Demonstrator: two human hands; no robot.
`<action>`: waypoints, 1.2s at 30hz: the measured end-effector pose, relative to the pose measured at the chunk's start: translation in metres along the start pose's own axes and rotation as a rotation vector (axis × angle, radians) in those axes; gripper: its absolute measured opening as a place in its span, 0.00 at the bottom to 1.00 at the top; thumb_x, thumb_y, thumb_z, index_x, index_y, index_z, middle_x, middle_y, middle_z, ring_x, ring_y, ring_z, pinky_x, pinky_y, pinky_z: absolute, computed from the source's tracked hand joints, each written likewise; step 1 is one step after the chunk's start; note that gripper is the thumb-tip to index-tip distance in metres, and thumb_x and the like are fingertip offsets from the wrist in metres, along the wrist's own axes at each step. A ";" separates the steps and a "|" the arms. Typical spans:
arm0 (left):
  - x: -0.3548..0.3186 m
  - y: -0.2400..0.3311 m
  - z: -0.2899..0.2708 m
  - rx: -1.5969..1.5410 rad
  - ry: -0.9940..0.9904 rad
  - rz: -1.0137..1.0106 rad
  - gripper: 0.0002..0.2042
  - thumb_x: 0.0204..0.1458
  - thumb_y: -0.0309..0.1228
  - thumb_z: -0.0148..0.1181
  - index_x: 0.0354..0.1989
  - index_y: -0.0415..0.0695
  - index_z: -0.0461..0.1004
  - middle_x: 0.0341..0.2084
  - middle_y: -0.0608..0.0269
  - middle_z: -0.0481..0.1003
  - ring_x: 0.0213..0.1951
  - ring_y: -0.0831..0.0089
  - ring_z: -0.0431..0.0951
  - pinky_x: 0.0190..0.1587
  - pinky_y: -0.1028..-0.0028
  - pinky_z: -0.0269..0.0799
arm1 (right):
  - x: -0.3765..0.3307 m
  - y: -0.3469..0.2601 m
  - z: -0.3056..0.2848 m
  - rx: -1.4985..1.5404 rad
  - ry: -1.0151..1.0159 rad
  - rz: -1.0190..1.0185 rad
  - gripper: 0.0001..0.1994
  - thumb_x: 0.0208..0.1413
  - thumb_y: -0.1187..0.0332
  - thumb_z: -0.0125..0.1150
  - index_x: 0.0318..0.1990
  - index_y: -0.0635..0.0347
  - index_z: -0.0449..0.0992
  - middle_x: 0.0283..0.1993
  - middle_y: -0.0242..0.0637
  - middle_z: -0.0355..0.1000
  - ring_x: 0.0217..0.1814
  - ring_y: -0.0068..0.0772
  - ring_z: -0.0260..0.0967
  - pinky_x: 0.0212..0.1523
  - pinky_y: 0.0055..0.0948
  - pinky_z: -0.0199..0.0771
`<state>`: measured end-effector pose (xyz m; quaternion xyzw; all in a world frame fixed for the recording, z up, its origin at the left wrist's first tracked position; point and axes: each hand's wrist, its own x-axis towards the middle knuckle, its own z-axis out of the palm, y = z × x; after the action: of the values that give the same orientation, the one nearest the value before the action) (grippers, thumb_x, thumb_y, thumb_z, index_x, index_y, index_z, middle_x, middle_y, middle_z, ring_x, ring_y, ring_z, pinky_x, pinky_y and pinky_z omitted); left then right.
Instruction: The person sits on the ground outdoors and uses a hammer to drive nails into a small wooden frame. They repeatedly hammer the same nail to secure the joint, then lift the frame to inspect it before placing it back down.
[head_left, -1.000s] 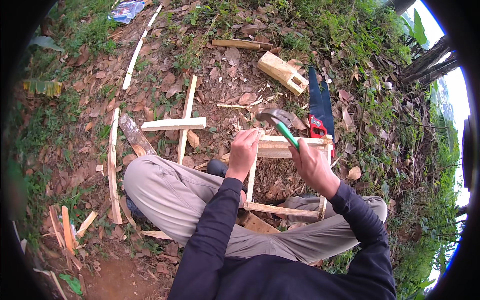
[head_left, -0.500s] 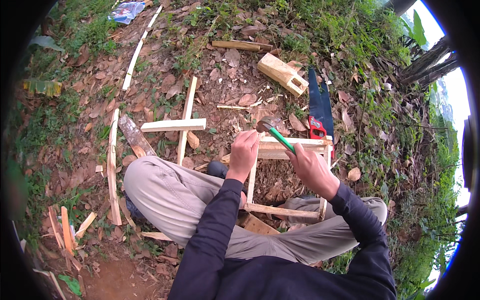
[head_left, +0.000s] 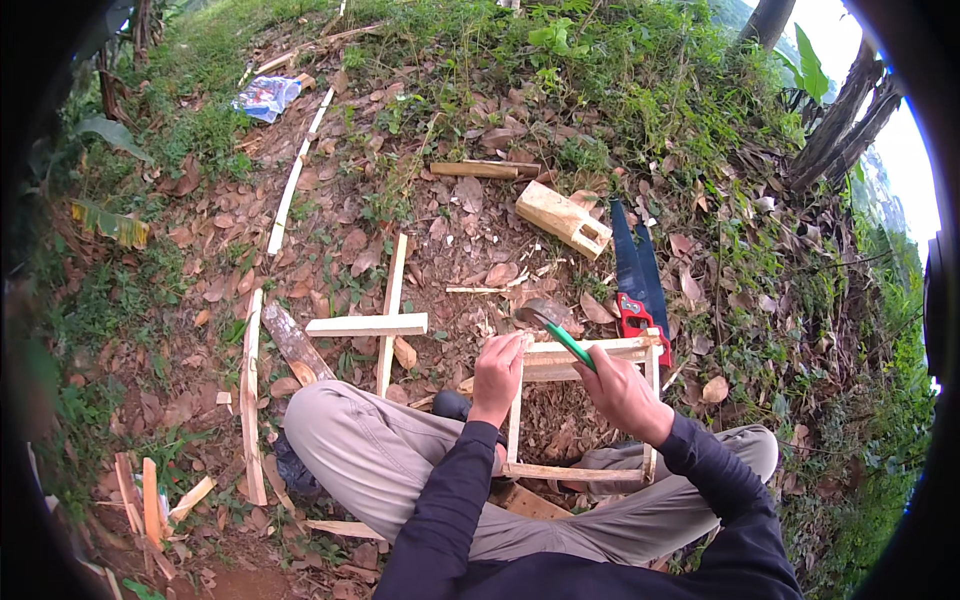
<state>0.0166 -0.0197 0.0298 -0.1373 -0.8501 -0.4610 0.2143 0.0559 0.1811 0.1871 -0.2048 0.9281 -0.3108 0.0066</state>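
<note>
My right hand is closed round the green handle of a hammer. The hammer's head hangs just above the far left corner of a wooden frame made of pale strips. My left hand is at that same corner, its fingers pinched together close to the hammer head. Whatever the fingertips grip is too small and too hidden to name. The wooden frame stands between my bent legs.
Past the frame's right corner lies a saw with a red handle. Beyond are a pale wooden block with a slot and a short brown stick. Two crossed strips and a long strip lie left, on leaf-strewn ground. A plastic bag sits far left.
The view has tilted up, so the ground, frame and hands appear lower in it. Both hands keep their grips, with the hammer head still near the frame's corner.
</note>
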 end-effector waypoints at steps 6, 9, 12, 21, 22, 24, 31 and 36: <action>-0.003 0.010 -0.004 -0.004 0.001 -0.046 0.09 0.58 0.25 0.63 0.45 0.35 0.82 0.42 0.53 0.82 0.46 0.56 0.81 0.51 0.63 0.77 | -0.003 0.005 0.001 0.120 -0.083 0.103 0.09 0.69 0.68 0.54 0.39 0.64 0.65 0.23 0.55 0.68 0.24 0.64 0.67 0.25 0.54 0.60; -0.004 0.008 -0.004 -0.009 0.002 -0.039 0.09 0.58 0.24 0.63 0.44 0.34 0.82 0.42 0.52 0.82 0.46 0.56 0.81 0.51 0.63 0.77 | -0.005 0.000 0.005 0.090 -0.036 0.079 0.10 0.70 0.66 0.53 0.40 0.63 0.65 0.19 0.57 0.66 0.22 0.66 0.67 0.22 0.57 0.61; -0.005 0.009 -0.003 -0.003 0.006 -0.023 0.09 0.57 0.24 0.63 0.44 0.34 0.82 0.42 0.52 0.82 0.46 0.56 0.81 0.51 0.62 0.77 | -0.004 -0.010 0.000 0.121 0.031 0.083 0.10 0.70 0.67 0.53 0.41 0.65 0.64 0.17 0.55 0.66 0.20 0.65 0.66 0.21 0.56 0.61; -0.002 0.007 -0.003 -0.019 -0.004 -0.006 0.10 0.56 0.23 0.62 0.45 0.33 0.81 0.43 0.51 0.81 0.47 0.55 0.79 0.51 0.61 0.76 | 0.013 -0.018 -0.011 0.017 -0.054 0.108 0.12 0.72 0.65 0.50 0.41 0.67 0.64 0.18 0.56 0.68 0.20 0.64 0.69 0.20 0.55 0.64; -0.005 0.005 -0.001 -0.025 -0.004 -0.021 0.11 0.55 0.22 0.63 0.45 0.33 0.81 0.44 0.52 0.81 0.47 0.55 0.79 0.52 0.61 0.76 | 0.016 -0.026 -0.016 0.067 0.017 0.093 0.12 0.71 0.66 0.50 0.42 0.68 0.64 0.17 0.55 0.67 0.19 0.63 0.68 0.20 0.54 0.64; -0.009 0.006 0.000 -0.016 0.015 -0.029 0.10 0.56 0.23 0.63 0.45 0.35 0.82 0.42 0.53 0.82 0.46 0.56 0.80 0.50 0.62 0.77 | 0.010 -0.022 -0.006 0.067 0.082 0.078 0.12 0.71 0.66 0.51 0.43 0.68 0.64 0.17 0.54 0.67 0.19 0.62 0.68 0.19 0.54 0.64; -0.003 0.009 -0.001 -0.013 0.015 -0.027 0.09 0.57 0.24 0.63 0.44 0.38 0.83 0.42 0.54 0.82 0.45 0.57 0.80 0.50 0.63 0.77 | 0.006 -0.009 0.012 -0.092 -0.137 0.201 0.12 0.72 0.63 0.50 0.40 0.64 0.63 0.16 0.55 0.66 0.17 0.63 0.67 0.17 0.54 0.61; -0.003 0.010 -0.001 -0.038 0.044 -0.044 0.09 0.57 0.25 0.64 0.45 0.39 0.83 0.43 0.56 0.82 0.46 0.57 0.81 0.51 0.63 0.77 | 0.010 -0.020 -0.004 0.017 0.022 0.146 0.12 0.71 0.64 0.51 0.40 0.64 0.64 0.17 0.57 0.67 0.20 0.66 0.67 0.20 0.57 0.61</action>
<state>0.0237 -0.0152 0.0356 -0.1122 -0.8392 -0.4845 0.2202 0.0532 0.1652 0.2028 -0.1330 0.9380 -0.3195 0.0208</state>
